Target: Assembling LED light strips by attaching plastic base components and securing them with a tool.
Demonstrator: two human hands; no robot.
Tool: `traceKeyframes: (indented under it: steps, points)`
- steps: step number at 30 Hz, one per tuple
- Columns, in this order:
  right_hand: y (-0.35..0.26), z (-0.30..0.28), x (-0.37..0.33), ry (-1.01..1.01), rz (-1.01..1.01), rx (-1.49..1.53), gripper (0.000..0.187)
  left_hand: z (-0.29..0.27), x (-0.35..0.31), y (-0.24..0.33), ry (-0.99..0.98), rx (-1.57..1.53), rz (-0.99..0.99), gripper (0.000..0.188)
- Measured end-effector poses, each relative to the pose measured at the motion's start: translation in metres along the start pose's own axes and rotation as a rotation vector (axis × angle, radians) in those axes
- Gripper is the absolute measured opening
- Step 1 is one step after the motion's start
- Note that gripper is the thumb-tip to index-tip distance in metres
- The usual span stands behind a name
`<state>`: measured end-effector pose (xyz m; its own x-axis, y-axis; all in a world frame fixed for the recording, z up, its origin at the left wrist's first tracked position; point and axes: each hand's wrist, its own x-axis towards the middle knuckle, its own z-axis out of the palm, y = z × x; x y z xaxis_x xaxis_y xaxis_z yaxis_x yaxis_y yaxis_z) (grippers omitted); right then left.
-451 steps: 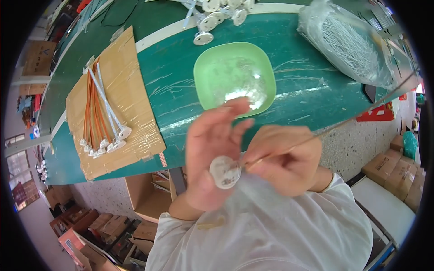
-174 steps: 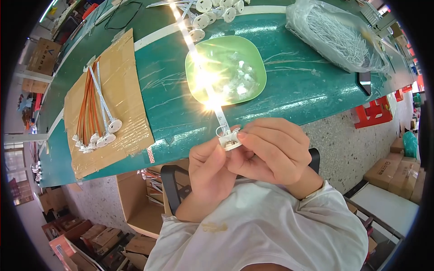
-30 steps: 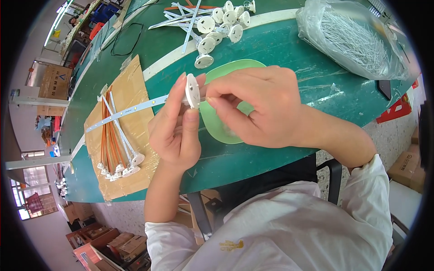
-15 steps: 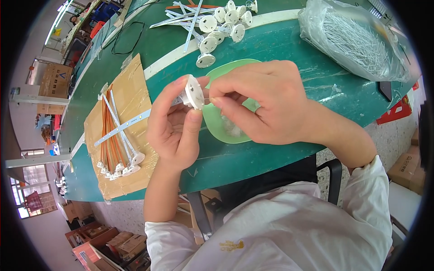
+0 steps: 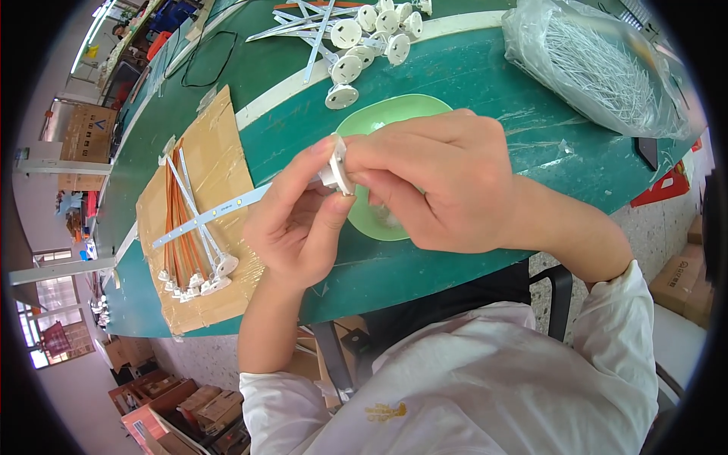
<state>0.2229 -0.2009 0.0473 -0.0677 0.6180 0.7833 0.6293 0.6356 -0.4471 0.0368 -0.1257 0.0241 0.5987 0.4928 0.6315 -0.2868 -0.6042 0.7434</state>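
Observation:
My left hand (image 5: 292, 231) grips a round white plastic cap (image 5: 340, 168) by its edge, between thumb and fingers. From the cap's back a thin white LED strip (image 5: 231, 207) runs left over the cardboard. The cap is turned almost edge-on, its face toward my right hand. Pressed against that face are the closed fingertips of my right hand (image 5: 459, 186); whatever they pinch is hidden. Beneath the right hand stands a light green bowl (image 5: 356, 120), with small clear or whitish pieces partly visible inside.
A cardboard sheet (image 5: 227, 133) at left carries orange-and-white strips (image 5: 178, 235) with white end caps. Farther back lies a pile of capped strips (image 5: 345, 68). At back right sits a clear plastic bag (image 5: 523, 45) of thin white rods, beside a dark flat object (image 5: 646, 153).
The white cap has turned from showing its face to nearly edge-on. My right hand's fingertips have moved from just beside the cap to pressing on its face.

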Motion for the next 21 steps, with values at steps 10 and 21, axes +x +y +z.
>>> traceKeyframes:
  steps: [10,21]
  points:
    - [0.0,0.007,0.002,-0.032,0.036,0.16,0.019,-0.005,0.013,0.01,-0.014,0.322,-0.024,0.042]
    - [0.093,-0.022,0.112,-0.33,-0.074,-0.513,0.012,-0.113,0.002,0.062,-0.279,0.708,-0.449,0.024]
